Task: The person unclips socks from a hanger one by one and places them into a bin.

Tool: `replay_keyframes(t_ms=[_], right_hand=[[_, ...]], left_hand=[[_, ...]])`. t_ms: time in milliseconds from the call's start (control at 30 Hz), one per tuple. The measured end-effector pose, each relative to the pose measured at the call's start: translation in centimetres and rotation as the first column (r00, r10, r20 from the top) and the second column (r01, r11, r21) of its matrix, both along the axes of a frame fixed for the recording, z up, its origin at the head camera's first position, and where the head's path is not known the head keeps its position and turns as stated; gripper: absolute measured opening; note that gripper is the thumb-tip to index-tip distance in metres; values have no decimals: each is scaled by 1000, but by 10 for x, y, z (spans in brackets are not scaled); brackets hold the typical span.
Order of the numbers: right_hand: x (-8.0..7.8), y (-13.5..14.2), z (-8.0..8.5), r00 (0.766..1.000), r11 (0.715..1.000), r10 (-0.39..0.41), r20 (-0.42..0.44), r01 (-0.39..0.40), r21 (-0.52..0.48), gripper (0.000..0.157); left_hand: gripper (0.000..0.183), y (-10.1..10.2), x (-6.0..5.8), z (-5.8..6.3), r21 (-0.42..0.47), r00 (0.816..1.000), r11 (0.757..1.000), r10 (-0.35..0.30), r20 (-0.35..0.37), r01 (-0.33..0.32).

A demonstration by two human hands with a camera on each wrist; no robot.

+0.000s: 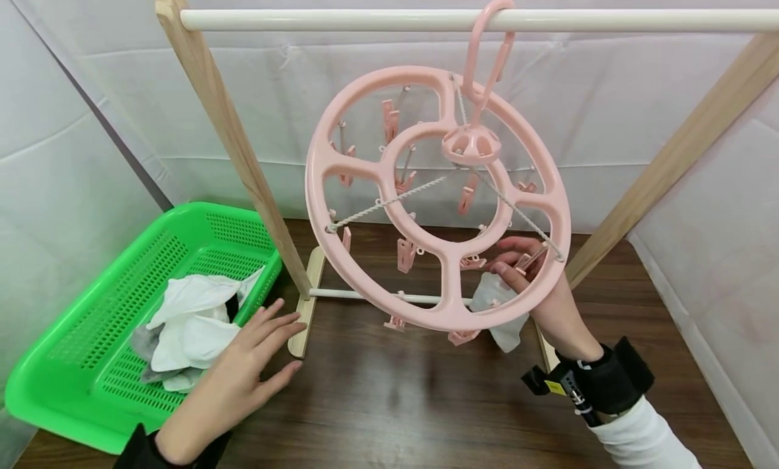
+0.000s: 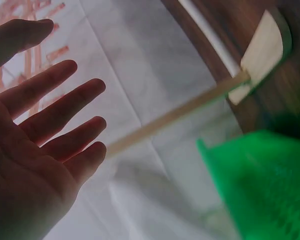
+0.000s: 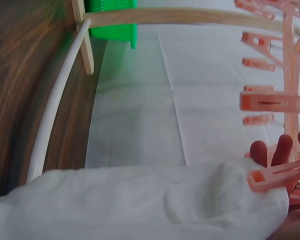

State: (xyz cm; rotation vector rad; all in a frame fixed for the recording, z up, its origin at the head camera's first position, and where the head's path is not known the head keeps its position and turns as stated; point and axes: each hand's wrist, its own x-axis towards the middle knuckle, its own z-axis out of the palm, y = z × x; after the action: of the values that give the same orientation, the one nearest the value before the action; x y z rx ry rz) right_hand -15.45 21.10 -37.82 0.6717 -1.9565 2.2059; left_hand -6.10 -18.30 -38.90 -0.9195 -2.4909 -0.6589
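A round pink clip hanger (image 1: 316,185) hangs by its hook from a white rail. Below its right side hangs a white sock (image 1: 508,330), its edge in a pink clothespin (image 3: 272,177). My right hand (image 1: 548,300) is at this clothespin, fingers reaching around it and loosely bent, with the fingertips close to the sock's top; the hanger ring partly hides them. My left hand (image 1: 234,374) is held with fingers spread and nothing in it, beside the green basket (image 1: 67,334). In the left wrist view its palm (image 2: 30,170) shows bare.
White and grey cloth items (image 1: 195,334) lie in the basket. A wooden post (image 1: 237,144) with a foot (image 1: 304,327) stands between basket and hanger, another post (image 1: 669,151) at right. A lower white bar (image 1: 359,294) crosses near the dark wooden surface (image 1: 389,401). Several empty clothespins (image 3: 275,102) dangle from the ring.
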Motion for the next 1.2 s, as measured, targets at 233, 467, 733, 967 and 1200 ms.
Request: replay_keyframes(t_ms=[233, 467, 733, 967, 1200], right_hand=[[10, -6, 1, 995, 996, 87, 51, -87, 6, 18], [17, -11, 4, 972, 975, 224, 67, -223, -23, 18], [24, -21, 2, 959, 956, 284, 11, -283, -73, 22], [30, -29, 2, 937, 934, 348, -9, -348, -76, 21], [34, -28, 3, 925, 924, 379, -3, -379, -60, 22]], left_hand=[[37, 25, -11, -22, -36, 996, 998, -55, 69, 58], [44, 67, -30, -37, 4, 976, 983, -183, 119, 184], [43, 121, -51, -42, 178, 929, 948, -300, 219, 264], [45, 155, -63, -44, 430, 879, 844, -435, 197, 321], [22, 156, -64, -41, 185, 961, 945, -275, 4, 270]])
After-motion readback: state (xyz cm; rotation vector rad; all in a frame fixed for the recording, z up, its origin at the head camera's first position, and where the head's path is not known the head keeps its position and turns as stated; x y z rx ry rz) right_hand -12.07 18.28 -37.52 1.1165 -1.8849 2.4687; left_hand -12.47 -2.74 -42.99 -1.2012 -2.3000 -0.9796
